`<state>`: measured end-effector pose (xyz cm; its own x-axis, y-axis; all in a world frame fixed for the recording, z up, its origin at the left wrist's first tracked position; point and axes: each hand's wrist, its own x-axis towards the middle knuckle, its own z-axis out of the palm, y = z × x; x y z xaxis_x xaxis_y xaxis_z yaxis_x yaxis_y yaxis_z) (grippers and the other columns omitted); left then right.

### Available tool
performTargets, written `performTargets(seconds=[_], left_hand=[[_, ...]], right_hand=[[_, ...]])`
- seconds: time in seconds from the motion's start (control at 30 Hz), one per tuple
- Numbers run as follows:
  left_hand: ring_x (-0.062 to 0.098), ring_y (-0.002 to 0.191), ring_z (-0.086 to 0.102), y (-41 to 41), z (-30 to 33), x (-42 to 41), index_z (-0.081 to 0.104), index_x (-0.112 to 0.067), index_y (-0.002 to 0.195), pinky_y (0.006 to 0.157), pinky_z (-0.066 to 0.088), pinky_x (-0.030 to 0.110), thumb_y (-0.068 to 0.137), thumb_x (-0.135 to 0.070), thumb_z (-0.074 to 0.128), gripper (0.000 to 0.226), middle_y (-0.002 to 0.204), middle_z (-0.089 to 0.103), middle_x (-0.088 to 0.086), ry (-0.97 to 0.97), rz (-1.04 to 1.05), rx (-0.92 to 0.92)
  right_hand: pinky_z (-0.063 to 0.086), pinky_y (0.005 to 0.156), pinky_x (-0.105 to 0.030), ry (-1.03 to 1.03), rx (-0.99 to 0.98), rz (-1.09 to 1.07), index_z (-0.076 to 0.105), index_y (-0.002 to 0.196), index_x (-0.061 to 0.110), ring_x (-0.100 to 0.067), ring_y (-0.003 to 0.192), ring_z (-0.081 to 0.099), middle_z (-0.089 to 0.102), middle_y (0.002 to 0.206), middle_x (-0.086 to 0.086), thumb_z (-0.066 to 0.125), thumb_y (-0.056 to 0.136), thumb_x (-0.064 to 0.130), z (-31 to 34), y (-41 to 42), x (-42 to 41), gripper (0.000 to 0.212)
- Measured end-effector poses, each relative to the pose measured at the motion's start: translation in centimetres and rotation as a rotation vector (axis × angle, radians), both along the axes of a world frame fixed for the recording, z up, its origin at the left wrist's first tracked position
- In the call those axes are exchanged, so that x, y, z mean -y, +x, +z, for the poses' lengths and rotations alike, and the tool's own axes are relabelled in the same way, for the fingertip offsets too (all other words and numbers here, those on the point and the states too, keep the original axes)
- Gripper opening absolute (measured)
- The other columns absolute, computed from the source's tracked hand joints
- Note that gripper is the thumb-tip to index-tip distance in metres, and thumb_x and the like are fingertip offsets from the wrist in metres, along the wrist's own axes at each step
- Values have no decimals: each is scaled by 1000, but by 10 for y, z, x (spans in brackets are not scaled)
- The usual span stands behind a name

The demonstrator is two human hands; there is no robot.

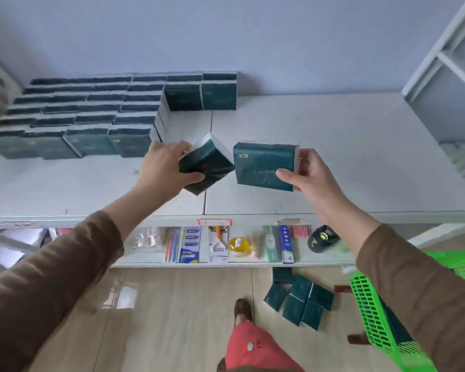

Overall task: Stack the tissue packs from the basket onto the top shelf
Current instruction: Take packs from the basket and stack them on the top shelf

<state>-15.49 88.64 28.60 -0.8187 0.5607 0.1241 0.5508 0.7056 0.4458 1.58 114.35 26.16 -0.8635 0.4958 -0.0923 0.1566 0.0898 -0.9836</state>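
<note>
Sleeves: nearest us, our two brown sleeves reach up from the lower corners toward the top shelf.
Left fingers: our left hand grips a teal pack, thumb on its front face and fingers over its upper edge; the pack is tilted, one corner pointing down, above the shelf.
Right fingers: our right hand pinches a second pack at its right end, thumb in front and fingers behind; this one is nearly level, label toward us.
Between the two: the packs are near each other at one corner; we cannot tell whether they touch.
Done: on the top shelf a stack already fills the left part in stepped rows back to the wall, with two packs standing at its right end.
Room left: the shelf to the right of the stack is bare white board, so we judge there is space for many more.
Still to shelve: loose packs lie on the floor below, and the green basket at lower right seems to hold more, though its inside is mostly hidden.
Progress: we judge the job well over halfway, with the two packs in hand not yet set down and a small batch still waiting.
Next: these two probably go beside the stack's right end.
Lower shelf: small goods sit there, no part of our task.
</note>
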Motion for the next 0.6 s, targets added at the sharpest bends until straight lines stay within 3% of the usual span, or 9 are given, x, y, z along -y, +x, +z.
performTargets(seconds=[0.1, 0.2, 0.3, 0.43, 0.5, 0.6], left_hand=[[24, 108, 41, -49, -3, -13, 55, -20, 122, 81, 40, 36, 73, -34, 82, 57, 95, 42, -6, -24, -17, -65], [24, 106, 43, -109, -11, -35, 55, -19, 118, 79, 47, 37, 74, -33, 82, 54, 97, 48, -2, -55, -42, -138], [24, 109, 42, -169, -20, -61, 55, -20, 117, 78, 50, 43, 76, -32, 80, 49, 105, 58, -3, -143, -67, -238], [26, 111, 41, -238, -34, -87, 55, -21, 121, 81, 51, 44, 74, -31, 83, 55, 117, 51, 2, -298, -63, -326], [28, 112, 42, -266, -39, -95, 55, -19, 122, 81, 52, 46, 73, -27, 84, 57, 120, 48, 5, -357, -49, -340], [30, 109, 43, -296, -49, -98, 55, -14, 119, 82, 50, 44, 74, -21, 83, 53, 120, 45, 8, -440, -40, -370]], right_hand=[[51, 84, -35, 20, 22, -36, 57, 115, 19, -20, 105, 65, 67, 115, 0, 81, 81, 23, -13, -46, -8, 41], [50, 88, -39, 38, 20, -87, 57, 107, 20, -17, 100, 61, 65, 108, 3, 80, 79, 25, -23, -97, -20, 37], [48, 84, -30, 60, 0, -97, 54, 91, 29, -12, 98, 61, 65, 105, 7, 80, 78, 24, -32, -144, -37, 30], [49, 79, -25, 166, 25, -100, 47, 82, 33, -8, 96, 62, 67, 105, 5, 81, 79, 20, -49, -207, -58, 36], [48, 73, -20, 196, 35, -96, 49, 87, 28, -3, 89, 61, 66, 102, 5, 81, 79, 19, -59, -236, -66, 35], [52, 66, -21, 208, 60, -55, 51, 101, 11, -10, 92, 62, 65, 104, -3, 80, 82, 13, -76, -274, -74, 35]])
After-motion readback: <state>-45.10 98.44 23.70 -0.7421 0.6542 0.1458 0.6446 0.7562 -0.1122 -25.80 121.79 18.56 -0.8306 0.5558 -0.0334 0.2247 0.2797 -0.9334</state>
